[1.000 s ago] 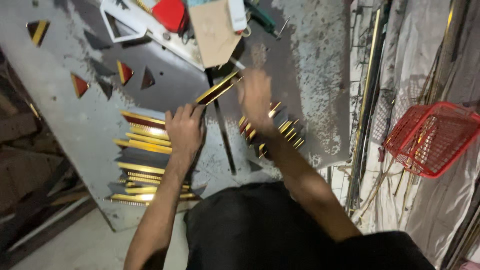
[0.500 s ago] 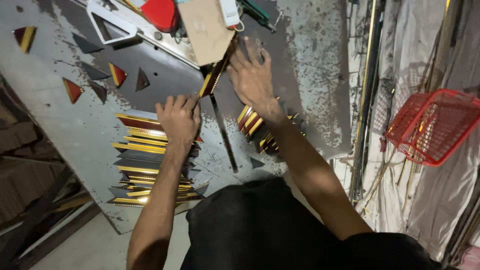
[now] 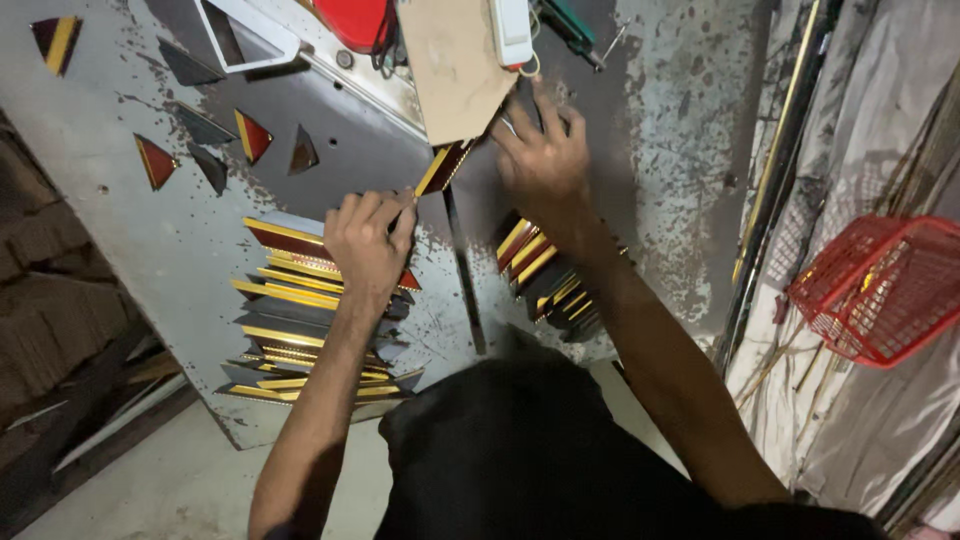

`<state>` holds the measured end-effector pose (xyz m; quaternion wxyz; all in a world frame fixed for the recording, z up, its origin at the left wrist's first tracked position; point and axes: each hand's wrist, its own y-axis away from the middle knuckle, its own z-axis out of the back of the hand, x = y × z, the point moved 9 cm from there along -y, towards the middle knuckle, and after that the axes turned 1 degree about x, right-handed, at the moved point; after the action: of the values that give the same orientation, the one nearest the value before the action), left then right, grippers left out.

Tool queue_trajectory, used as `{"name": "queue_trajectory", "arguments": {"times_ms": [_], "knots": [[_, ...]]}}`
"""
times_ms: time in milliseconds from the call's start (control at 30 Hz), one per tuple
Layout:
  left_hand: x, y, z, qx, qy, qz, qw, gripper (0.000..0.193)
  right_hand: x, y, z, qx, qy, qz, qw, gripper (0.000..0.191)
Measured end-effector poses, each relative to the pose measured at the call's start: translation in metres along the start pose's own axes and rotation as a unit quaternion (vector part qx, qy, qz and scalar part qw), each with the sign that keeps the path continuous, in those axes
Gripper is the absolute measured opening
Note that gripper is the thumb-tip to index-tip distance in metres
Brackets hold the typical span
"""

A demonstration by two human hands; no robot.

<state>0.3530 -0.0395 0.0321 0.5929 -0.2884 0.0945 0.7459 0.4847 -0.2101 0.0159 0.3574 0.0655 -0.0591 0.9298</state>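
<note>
My left hand (image 3: 368,238) rests on a row of dark red and gold moulding strips (image 3: 285,290), its fingertips pinching the near end of one short strip (image 3: 438,170). That strip runs under a tan board (image 3: 455,65) of a cutting machine. My right hand (image 3: 540,160) presses flat on the grey table beside the strip's far end, fingers spread toward the board. A second bunch of cut strips (image 3: 540,262) lies under my right wrist.
Small triangular offcuts (image 3: 205,150) lie scattered on the grey metal table (image 3: 660,130). A red machine part (image 3: 352,20) and a white box (image 3: 512,30) sit at the top. A red wire basket (image 3: 885,290) hangs at the right, with long rods (image 3: 770,190) leaning beside it.
My right hand has moved up from the strips at the right to the tan board. The short strip has slid further under the board. My left hand stayed on the left row.
</note>
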Motion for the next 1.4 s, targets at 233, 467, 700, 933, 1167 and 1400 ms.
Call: {"name": "queue_trajectory", "arguments": {"times_ms": [233, 467, 700, 933, 1167, 1400], "knots": [[0.003, -0.036, -0.011, 0.007, -0.051, -0.023, 0.998, 0.009, -0.023, -0.041, -0.001, 0.028, 0.067, -0.006, 0.997, 0.042], [0.046, -0.029, 0.047, -0.019, -0.256, -0.041, 0.966, 0.037, -0.004, 0.018, 0.020, 0.111, 0.088, 0.038, 0.989, 0.059], [0.072, -0.014, 0.019, 0.178, -0.286, -0.115, 0.935, 0.028, -0.006, 0.049, 0.051, 0.050, -0.067, -0.056, 0.995, 0.046], [0.028, 0.021, 0.010, 0.263, 0.071, 0.074, 0.959, 0.026, 0.045, 0.107, 0.105, -0.120, -0.146, -0.007, 0.982, 0.048], [-0.044, 0.055, -0.014, 0.124, 0.250, 0.093, 0.956, 0.026, 0.061, 0.062, 0.046, -0.044, -0.091, 0.002, 0.995, 0.032], [-0.025, 0.053, -0.011, 0.109, -0.130, -0.053, 0.984, 0.027, 0.026, 0.035, 0.016, -0.138, -0.126, -0.124, 0.975, 0.036]]}}
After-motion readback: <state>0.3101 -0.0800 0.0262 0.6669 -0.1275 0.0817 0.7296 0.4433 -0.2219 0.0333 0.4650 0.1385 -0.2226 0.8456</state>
